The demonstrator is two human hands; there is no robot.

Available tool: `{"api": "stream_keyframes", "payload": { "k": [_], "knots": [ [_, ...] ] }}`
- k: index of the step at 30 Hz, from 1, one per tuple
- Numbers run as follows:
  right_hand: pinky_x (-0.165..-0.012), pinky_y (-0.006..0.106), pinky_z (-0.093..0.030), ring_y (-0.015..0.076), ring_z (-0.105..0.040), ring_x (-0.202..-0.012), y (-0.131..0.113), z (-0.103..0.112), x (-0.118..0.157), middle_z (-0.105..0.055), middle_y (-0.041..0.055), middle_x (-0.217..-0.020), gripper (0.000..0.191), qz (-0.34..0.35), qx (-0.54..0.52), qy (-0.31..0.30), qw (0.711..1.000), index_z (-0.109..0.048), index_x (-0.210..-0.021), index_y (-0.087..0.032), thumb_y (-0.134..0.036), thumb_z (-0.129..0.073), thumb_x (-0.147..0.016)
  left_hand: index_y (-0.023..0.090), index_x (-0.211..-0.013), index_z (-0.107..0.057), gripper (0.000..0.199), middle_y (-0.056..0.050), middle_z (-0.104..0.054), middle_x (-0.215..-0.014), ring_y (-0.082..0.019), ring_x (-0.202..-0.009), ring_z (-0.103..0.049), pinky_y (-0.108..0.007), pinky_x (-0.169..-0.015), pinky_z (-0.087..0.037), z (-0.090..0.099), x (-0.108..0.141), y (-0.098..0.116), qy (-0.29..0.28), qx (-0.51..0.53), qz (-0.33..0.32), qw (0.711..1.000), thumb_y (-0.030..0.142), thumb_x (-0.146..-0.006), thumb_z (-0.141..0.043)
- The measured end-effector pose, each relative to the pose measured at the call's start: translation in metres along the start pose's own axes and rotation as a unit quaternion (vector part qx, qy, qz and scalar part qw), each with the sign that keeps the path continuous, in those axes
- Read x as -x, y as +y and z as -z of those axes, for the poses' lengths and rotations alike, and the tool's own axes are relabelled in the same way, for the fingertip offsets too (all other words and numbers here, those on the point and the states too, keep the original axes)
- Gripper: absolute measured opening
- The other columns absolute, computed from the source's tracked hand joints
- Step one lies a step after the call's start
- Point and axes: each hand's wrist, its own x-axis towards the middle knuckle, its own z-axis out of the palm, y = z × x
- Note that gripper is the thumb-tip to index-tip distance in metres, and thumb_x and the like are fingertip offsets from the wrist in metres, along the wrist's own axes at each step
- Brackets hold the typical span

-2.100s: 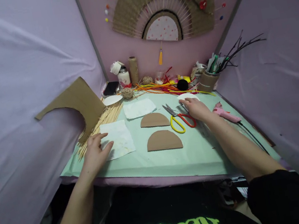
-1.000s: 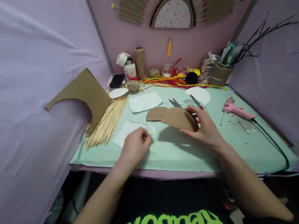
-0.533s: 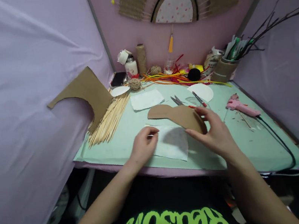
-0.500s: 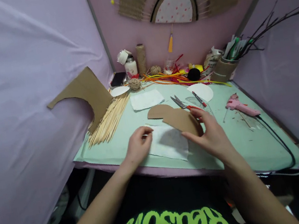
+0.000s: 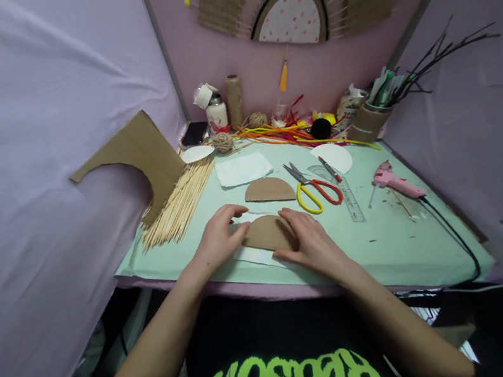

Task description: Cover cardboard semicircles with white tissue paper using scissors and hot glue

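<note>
Gripping the cardboard half-circle (image 5: 266,235) by its right end, the right hand (image 5: 309,238) bends thumb and fingers around opposite edges; the left hand (image 5: 218,238) is half open at the other end, a gap between thumb and fingers. The piece is over a white sheet (image 5: 259,256) near the table's (image 5: 344,279) front. It should be light and stiff but creasable, best held by its rim. It looks plain brown. Beyond lie another half-circle (image 5: 270,190) and scissors (image 5: 307,182).
</note>
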Motion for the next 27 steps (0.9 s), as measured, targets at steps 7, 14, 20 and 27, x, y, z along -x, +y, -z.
{"api": "stream_keyframes", "payload": {
  "k": [7, 14, 20, 27],
  "knots": [
    [-0.105, 0.054, -0.042, 0.0335, -0.052, -0.127, 0.042, 0.046, 0.013, -0.056, 0.0166, -0.137, 0.062, -0.052, 0.007, 0.11, 0.993, -0.047, -0.138, -0.022, -0.051, -0.062, -0.085, 0.024, -0.131, -0.053, 0.059, -0.014, -0.048, -0.142, -0.034, -0.134, -0.04, -0.05, -0.11, -0.033, -0.022, -0.015, 0.021, -0.215, -0.09, -0.186, 0.955, 0.038, -0.076, -0.072],
    [-0.097, 0.049, -0.047, 0.0326, -0.062, -0.113, 0.105, 0.114, 0.038, -0.067, 0.0159, -0.122, 0.05, -0.173, 0.084, 0.205, 0.96, -0.062, -0.121, -0.018, -0.052, -0.057, -0.086, 0.027, -0.138, -0.05, 0.064, -0.016, -0.049, -0.141, -0.037, -0.133, -0.04, -0.058, -0.108, -0.029, -0.063, -0.028, 0.017, -0.236, -0.169, -0.202, 0.935, 0.054, -0.082, -0.063],
    [-0.092, 0.042, -0.049, 0.0329, -0.062, -0.115, 0.179, 0.164, 0.031, -0.065, 0.0199, -0.127, 0.052, -0.343, 0.178, 0.123, 0.914, -0.061, -0.126, -0.011, -0.044, -0.052, -0.088, 0.027, -0.137, -0.052, 0.057, -0.017, -0.049, -0.141, -0.035, -0.132, -0.04, -0.055, -0.107, -0.03, -0.073, -0.034, 0.01, -0.153, -0.213, -0.136, 0.956, 0.054, -0.087, -0.056],
    [-0.077, 0.035, -0.049, 0.0308, -0.068, -0.097, 0.219, 0.161, 0.004, -0.073, 0.0189, -0.108, 0.048, -0.366, 0.21, 0.032, 0.906, -0.07, -0.113, -0.012, -0.047, -0.063, -0.08, 0.024, -0.138, -0.05, 0.063, -0.017, -0.045, -0.145, -0.036, -0.134, -0.039, -0.055, -0.109, -0.027, -0.056, -0.036, 0.013, -0.158, -0.211, -0.13, 0.956, 0.055, -0.085, -0.058]
  ]
}}
